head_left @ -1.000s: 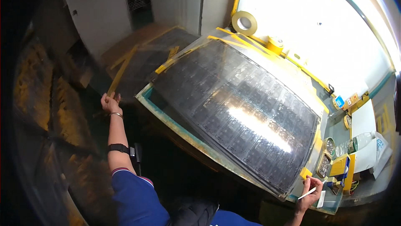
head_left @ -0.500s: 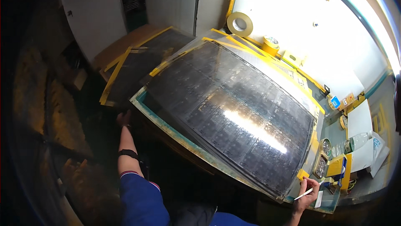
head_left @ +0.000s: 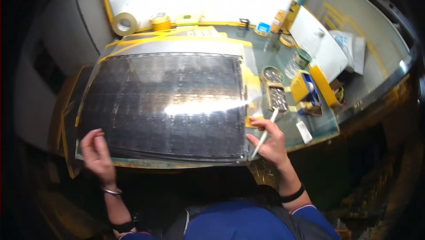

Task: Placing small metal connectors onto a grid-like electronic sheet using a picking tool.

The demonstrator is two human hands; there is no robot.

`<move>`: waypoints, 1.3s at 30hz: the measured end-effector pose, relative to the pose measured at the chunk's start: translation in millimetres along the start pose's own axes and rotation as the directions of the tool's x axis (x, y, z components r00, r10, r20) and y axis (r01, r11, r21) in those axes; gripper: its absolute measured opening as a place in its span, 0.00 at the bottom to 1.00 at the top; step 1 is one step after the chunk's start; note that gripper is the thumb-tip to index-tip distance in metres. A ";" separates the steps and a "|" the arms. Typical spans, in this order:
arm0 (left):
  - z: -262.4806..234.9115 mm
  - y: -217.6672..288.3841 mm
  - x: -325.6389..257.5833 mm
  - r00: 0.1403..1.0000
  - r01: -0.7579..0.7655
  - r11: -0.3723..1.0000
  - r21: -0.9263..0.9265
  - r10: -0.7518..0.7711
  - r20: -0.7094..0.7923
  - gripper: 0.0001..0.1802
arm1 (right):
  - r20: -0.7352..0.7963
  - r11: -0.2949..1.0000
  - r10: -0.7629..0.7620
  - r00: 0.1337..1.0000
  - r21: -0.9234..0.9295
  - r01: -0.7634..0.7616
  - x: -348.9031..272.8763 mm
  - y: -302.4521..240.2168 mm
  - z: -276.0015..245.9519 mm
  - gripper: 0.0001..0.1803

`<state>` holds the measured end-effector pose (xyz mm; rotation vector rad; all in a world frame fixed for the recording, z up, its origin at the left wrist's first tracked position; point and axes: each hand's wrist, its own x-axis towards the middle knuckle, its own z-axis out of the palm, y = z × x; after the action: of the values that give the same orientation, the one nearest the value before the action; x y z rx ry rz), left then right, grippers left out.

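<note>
A large dark panel (head_left: 164, 102) with a fine grid of small cells lies on the table, edged with yellow tape and glaring in the middle. My left hand (head_left: 95, 153) rests with fingers spread on its near left corner and holds nothing. My right hand (head_left: 269, 142) is at the panel's near right corner, closed around a thin white stick-like tool (head_left: 265, 134) that points down toward the panel's edge.
Two tape rolls (head_left: 124, 23) sit at the far edge. Right of the panel stand small trays of dark bits (head_left: 278, 98), a yellow and blue box (head_left: 305, 90), jars and white sheets (head_left: 316, 49). The table's glass rim (head_left: 323, 129) curves near my right hand.
The view has swung so the panel now lies square in front of me. My left hand has come from the dark area at the left onto the panel's near corner. The right hand still holds the tool.
</note>
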<state>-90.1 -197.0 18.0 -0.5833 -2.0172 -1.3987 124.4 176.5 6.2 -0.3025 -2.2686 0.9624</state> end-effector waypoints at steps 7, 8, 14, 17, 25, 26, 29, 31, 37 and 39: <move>140.3 136.8 -57.1 0.403 -0.462 0.849 -0.258 0.459 0.792 0.43 | -0.027 0.998 0.045 0.999 0.045 -0.044 -8.7 11.5 -6.0 0.19; 146.1 139.5 -64.3 0.392 -0.502 0.828 -0.249 0.474 0.788 0.40 | -0.023 0.999 0.036 0.999 0.030 -0.035 -8.8 11.0 -5.7 0.19; 140.1 137.2 -79.2 0.440 -0.508 0.818 -0.271 0.517 0.735 0.23 | -0.021 0.999 -0.009 1.000 0.047 0.010 -6.4 11.2 -6.7 0.18; 133.9 141.2 -80.3 0.460 -0.476 0.837 -0.271 0.500 0.734 0.20 | -0.007 0.998 0.031 0.999 0.045 -0.031 -6.9 9.6 -8.8 0.19; 103.7 141.8 -51.1 0.788 -0.173 0.903 -0.394 0.367 0.494 0.14 | -0.100 0.990 -0.002 0.995 0.139 0.016 -8.8 12.3 -9.0 0.16; 96.8 144.5 -46.9 0.786 -0.089 0.886 -0.455 0.343 0.514 0.13 | -0.104 0.991 -0.002 0.995 0.133 0.015 -9.7 13.3 -10.7 0.16; 66.1 143.4 -35.5 0.688 0.076 0.804 -0.590 0.386 0.615 0.07 | -0.081 0.906 0.200 0.977 0.394 -0.153 -9.1 14.4 -15.7 0.17; 47.5 145.3 -40.1 0.620 0.192 0.783 -0.592 0.371 0.692 0.06 | -0.038 0.662 0.348 0.937 0.718 -0.217 -2.3 14.2 -18.2 0.20; 16.8 119.1 -49.8 0.425 0.506 0.678 -0.534 0.342 0.838 0.13 | -0.046 0.637 0.334 0.941 0.747 -0.190 -5.1 16.6 -14.9 0.23; 11.1 114.9 -53.9 0.422 0.503 0.678 -0.536 0.348 0.837 0.14 | -0.014 0.643 0.336 0.942 0.734 -0.219 -6.0 14.8 -15.0 0.22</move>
<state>21.5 -147.7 54.6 -2.0677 -2.0786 -2.3263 138.0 192.7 0.7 -0.3557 -1.5434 1.8500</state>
